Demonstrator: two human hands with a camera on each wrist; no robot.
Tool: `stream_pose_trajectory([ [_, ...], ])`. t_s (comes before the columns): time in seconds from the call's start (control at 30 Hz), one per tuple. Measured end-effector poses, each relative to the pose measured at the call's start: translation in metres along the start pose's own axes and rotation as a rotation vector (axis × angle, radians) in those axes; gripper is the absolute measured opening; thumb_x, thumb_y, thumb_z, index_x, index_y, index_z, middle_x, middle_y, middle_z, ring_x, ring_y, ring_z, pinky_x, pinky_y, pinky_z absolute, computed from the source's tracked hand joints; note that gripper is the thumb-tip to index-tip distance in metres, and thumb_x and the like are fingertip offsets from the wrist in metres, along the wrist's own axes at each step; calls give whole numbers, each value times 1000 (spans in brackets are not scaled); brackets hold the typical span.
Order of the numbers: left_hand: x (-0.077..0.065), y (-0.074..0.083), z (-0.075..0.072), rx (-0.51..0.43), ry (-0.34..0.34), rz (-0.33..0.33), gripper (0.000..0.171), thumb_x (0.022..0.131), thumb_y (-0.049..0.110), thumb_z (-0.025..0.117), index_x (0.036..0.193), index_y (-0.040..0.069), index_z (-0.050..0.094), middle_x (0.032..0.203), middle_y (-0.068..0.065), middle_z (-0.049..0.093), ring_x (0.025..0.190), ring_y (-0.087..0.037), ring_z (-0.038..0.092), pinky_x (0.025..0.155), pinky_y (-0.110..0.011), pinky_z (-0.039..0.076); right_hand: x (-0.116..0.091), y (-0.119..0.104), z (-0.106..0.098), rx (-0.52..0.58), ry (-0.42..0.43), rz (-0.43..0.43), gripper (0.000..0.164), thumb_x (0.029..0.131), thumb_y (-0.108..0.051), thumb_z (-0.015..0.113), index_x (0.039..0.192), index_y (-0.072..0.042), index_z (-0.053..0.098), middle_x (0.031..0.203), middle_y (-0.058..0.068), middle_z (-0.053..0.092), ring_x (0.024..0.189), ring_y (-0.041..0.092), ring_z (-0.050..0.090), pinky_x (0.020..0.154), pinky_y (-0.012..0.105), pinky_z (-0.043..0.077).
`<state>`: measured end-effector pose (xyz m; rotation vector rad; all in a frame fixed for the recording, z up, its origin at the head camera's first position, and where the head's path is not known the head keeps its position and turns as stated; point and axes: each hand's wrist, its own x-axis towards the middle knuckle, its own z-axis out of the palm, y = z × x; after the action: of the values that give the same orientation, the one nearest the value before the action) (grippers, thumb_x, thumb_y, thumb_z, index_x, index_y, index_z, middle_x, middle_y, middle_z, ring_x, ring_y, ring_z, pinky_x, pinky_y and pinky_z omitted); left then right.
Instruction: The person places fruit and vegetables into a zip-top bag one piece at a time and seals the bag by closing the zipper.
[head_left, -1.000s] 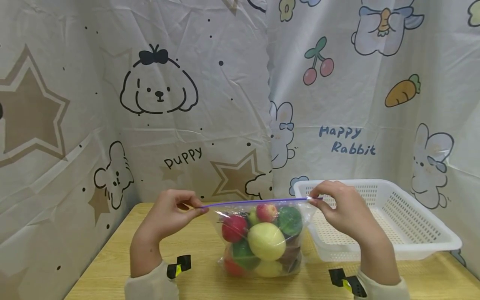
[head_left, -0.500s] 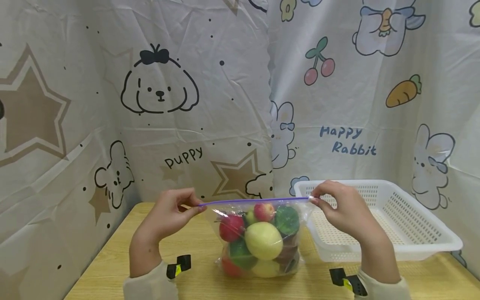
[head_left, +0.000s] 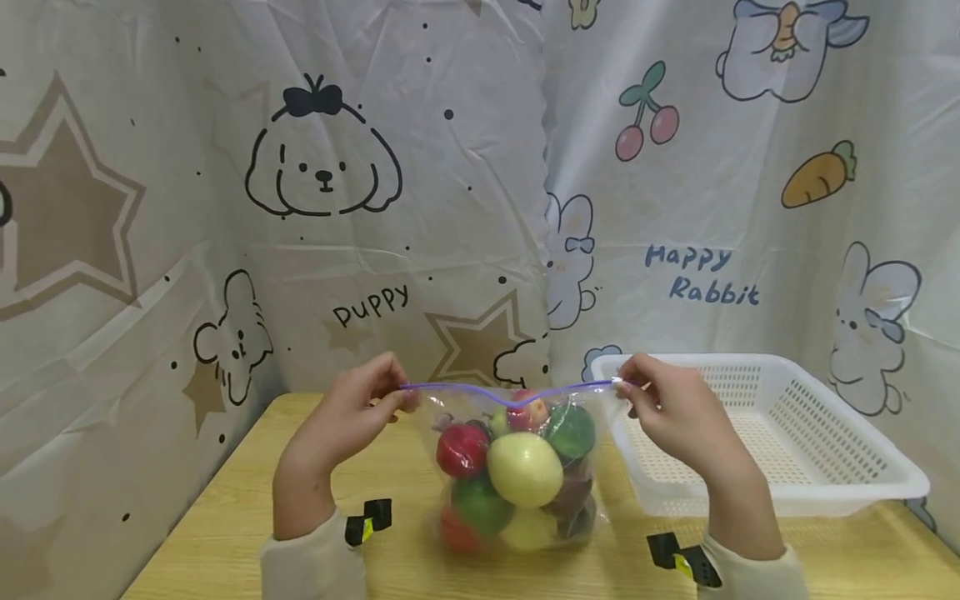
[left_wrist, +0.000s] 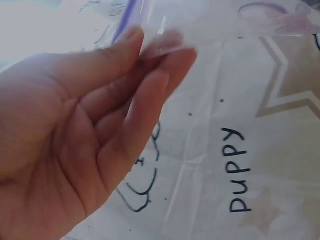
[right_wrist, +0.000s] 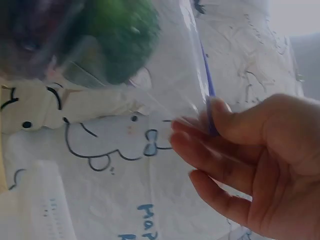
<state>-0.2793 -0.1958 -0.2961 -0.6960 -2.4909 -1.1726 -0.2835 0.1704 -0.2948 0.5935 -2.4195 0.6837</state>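
A clear zip bag (head_left: 600, 487) full of fruit and vegetables hangs upright between both hands, its purple zip strip (head_left: 465, 388) sagging in the middle. My left hand (head_left: 356, 412) pinches the strip's left end between thumb and fingers. At the other end, my right hand (head_left: 667, 412) pinches the corner by the white slider (head_left: 617, 382). Through the plastic show a pale yellow fruit (head_left: 525, 469), a red fruit (head_left: 462, 449), green ones and dark purple ones. In the right wrist view a green vegetable (right_wrist: 120, 40) shows inside the bag. Whether the bag's bottom touches the table cannot be told.
A white plastic basket (head_left: 810, 493) with slotted walls stands at the right on the wooden table (head_left: 300, 467), behind my right hand. Printed cloth (head_left: 465, 208) with cartoon drawings encloses the back and sides.
The zip strip has gone from taut and straight to dipping in the middle. Both hands have come slightly closer together, still pinching the bag's ends. The head view has tilted down slightly.
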Motion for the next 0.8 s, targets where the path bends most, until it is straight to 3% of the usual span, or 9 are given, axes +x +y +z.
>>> stream_pose_trajectory([
  [0.1, 5, -3, 6, 132, 91, -63, 5, 90, 14, 59, 91, 10, 57, 90, -7, 70, 83, -21, 65, 69, -41, 58, 4, -2, 12, -41, 8, 81, 11, 90, -18, 58, 97, -9, 60, 89, 11, 72, 65, 17, 63, 54, 38, 53],
  [0.2, 10, -3, 12, 245, 154, -119, 16, 89, 22, 61, 101, 12, 57, 100, -8, 68, 92, -23, 64, 77, -44, 58, 6, -6, 23, -47, -15, 101, 27, 91, -19, 56, 115, -9, 54, 109, 18, 68, 77, 26, 67, 62, 47, 56],
  [0.33, 17, 1, 19, 315, 162, -115, 35, 88, 26, 61, 118, 11, 52, 118, -11, 62, 107, -28, 57, 87, -50, 53, 7, -11, 33, -35, -58, 66, 51, 89, -19, 58, 136, -8, 39, 136, 25, 46, 94, 35, 64, 68, 53, 57],
  [0.43, 22, 5, 26, 343, 177, -96, 43, 86, 27, 63, 123, 10, 49, 124, -12, 57, 112, -31, 53, 91, -53, 50, 8, -15, 38, -47, -14, 76, 60, 87, -19, 62, 140, -10, 35, 145, 27, 30, 82, 34, 64, 55, 47, 56],
  [0.53, 26, 8, 35, 362, 269, -147, 48, 83, 28, 67, 123, 9, 49, 126, -16, 54, 111, -34, 53, 87, -54, 51, 10, -20, 42, -62, 91, 157, 60, 81, -19, 67, 133, -7, 39, 137, 29, 32, 59, 29, 58, 42, 37, 49],
  [0.63, 29, 10, 44, 353, 384, -259, 47, 78, 31, 71, 114, 7, 53, 116, -17, 57, 101, -33, 56, 77, -51, 54, 9, -24, 45, -77, 155, 238, 47, 77, -18, 70, 114, -1, 46, 109, 26, 47, 51, 24, 48, 42, 35, 43],
  [0.7, 30, 12, 49, 338, 443, -317, 41, 77, 30, 72, 106, 6, 55, 101, -15, 63, 89, -29, 59, 69, -47, 54, 8, -25, 46, -54, 133, 232, 33, 77, -15, 70, 98, -1, 50, 85, 19, 52, 53, 22, 46, 45, 34, 42],
  [0.8, 32, 13, 54, 270, 452, -316, 34, 78, 24, 70, 101, 5, 53, 83, -10, 67, 74, -23, 61, 63, -42, 54, 8, -26, 49, 9, 18, 149, 15, 79, -10, 67, 86, -4, 55, 66, 7, 57, 56, 16, 49, 49, 32, 45],
])
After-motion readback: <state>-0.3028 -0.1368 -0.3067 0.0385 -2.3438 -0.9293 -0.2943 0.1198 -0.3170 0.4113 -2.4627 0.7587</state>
